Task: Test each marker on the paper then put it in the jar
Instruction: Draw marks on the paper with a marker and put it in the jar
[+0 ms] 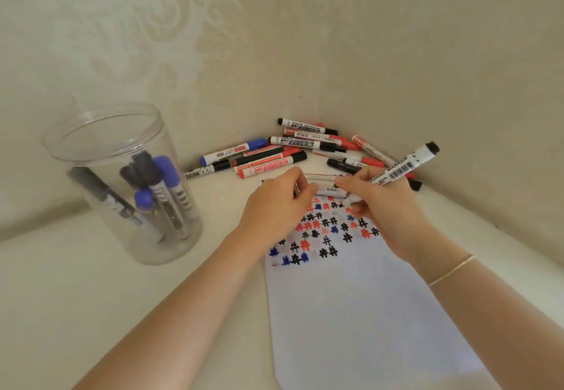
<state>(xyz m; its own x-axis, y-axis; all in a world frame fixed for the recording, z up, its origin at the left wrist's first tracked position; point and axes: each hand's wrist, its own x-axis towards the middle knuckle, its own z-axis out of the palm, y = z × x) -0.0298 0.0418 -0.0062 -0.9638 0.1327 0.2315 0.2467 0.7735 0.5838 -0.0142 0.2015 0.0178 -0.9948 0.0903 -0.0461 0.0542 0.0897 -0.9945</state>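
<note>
My right hand [386, 203] grips a white whiteboard marker [406, 165] with a black end, its tip down on the white paper [360, 313] among several red, blue and black hash marks. My left hand [276, 206] lies on the paper's top left, and its fingertips pinch something small that I cannot make out. Behind the hands, a pile of several red, black and blue markers [268, 160] fills the corner. The clear plastic jar [100, 133] at the left holds several markers, blue and black.
The cream surface [91, 298] is enclosed by two patterned walls that meet at a corner [320, 99] right behind the pile. A thin bracelet [451, 269] circles my right wrist. More loose markers [323, 182] lie just behind my fingers.
</note>
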